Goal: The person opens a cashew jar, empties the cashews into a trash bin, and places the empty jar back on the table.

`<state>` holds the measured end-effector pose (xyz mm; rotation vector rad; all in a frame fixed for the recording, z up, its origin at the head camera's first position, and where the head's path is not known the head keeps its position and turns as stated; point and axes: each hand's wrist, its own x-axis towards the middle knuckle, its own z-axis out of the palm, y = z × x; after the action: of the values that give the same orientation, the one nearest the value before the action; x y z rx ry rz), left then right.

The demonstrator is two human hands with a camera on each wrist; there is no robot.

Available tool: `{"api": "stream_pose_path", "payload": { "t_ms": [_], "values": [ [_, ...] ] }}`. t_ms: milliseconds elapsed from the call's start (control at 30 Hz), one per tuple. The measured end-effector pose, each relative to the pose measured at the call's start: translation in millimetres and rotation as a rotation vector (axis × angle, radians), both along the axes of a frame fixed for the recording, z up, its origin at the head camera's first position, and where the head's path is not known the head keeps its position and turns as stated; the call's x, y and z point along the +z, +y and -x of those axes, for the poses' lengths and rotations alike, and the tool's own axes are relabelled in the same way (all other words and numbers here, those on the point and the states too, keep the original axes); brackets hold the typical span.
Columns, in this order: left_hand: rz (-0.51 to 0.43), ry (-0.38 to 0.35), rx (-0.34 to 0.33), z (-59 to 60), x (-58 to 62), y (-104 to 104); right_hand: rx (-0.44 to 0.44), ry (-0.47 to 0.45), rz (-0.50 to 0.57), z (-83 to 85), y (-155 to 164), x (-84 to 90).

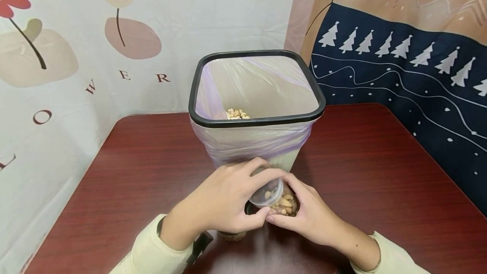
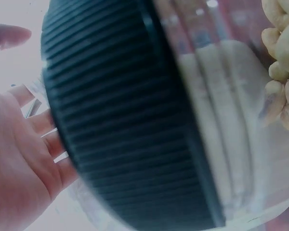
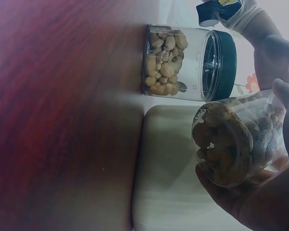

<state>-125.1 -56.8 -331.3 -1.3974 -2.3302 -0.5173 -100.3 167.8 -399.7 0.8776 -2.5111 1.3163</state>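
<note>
My left hand [image 1: 232,193] curves its fingers and thumb around the clear, round end of a plastic jar. At the other end my right hand [image 1: 310,212] grips the same clear jar [image 3: 226,139], which lies tilted with nuts inside. I cannot tell whether the clear end is a separate lid. A second jar [image 3: 168,62] with a ribbed dark green lid [image 2: 111,115] stands on the table under my left hand, partly filled with nuts. Just beyond my hands is a pale bin [image 1: 256,124] with a black rim and a purplish bag; loose nuts [image 1: 236,114] lie inside it.
The dark red wooden table [image 1: 152,160] carries the bin and the standing jar. A pale printed cloth [image 1: 213,12] hangs behind and to the left, and a navy cloth with white trees [image 1: 395,79] hangs on the right.
</note>
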Motion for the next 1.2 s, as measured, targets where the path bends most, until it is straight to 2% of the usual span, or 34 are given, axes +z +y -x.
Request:
{"api": "stream_pose_path", "payload": {
  "t_ms": [700,1200],
  "values": [
    [0.020,0.018,0.037,2.5,0.3,-1.0,-0.009,0.054,-0.027,1.1,0.1,-1.1],
    [-0.010,0.054,0.002,8.1,2.4,-6.8,-0.009,0.013,-0.015,3.0,-3.2,-0.5]
  ]
}}
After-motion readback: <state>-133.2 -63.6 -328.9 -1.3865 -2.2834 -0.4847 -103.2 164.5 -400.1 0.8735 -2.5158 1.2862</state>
